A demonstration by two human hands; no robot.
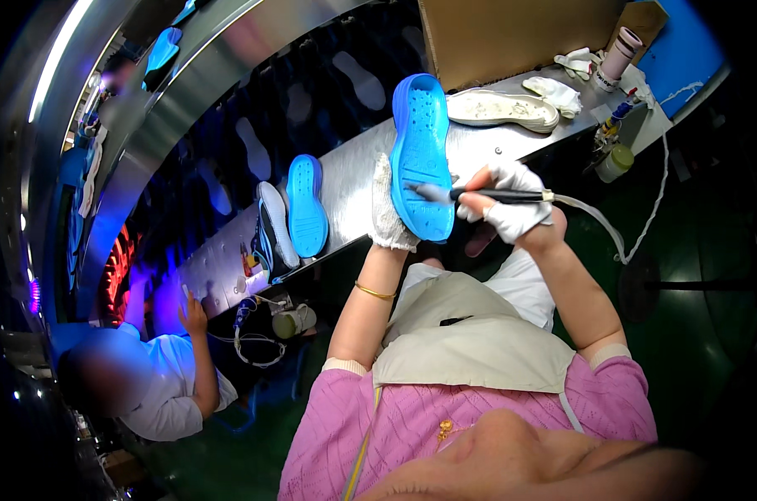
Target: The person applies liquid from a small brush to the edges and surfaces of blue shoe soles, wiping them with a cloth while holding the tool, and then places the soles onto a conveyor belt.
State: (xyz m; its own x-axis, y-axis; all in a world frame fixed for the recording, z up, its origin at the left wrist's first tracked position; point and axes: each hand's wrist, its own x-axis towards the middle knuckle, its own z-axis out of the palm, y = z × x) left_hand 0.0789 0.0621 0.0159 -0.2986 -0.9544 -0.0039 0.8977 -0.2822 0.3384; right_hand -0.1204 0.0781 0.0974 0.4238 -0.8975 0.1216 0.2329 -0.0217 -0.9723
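A bright blue shoe sole (420,142) is held up over the metal ledge, its hollow inner side facing me. My left hand (387,213), in a knitted white glove, grips the sole from its left side and from behind; most of its fingers are hidden there. Fingers of my right hand (516,209), partly wrapped in white cloth with the fingertips bare, are closed round a black-handled brush (512,197). Its bristle tip, slightly blurred, is at the lower part of the sole's inner face. From the handle's end a pale tube runs off to the right.
Along the metal ledge (345,179) lie another blue sole (307,204), a dark shoe part (275,225) and a white sole (503,111). Behind it, a dark conveyor carries insoles (360,79). A cup (619,58) and jar (616,163) stand right. Another person (174,384) works at left.
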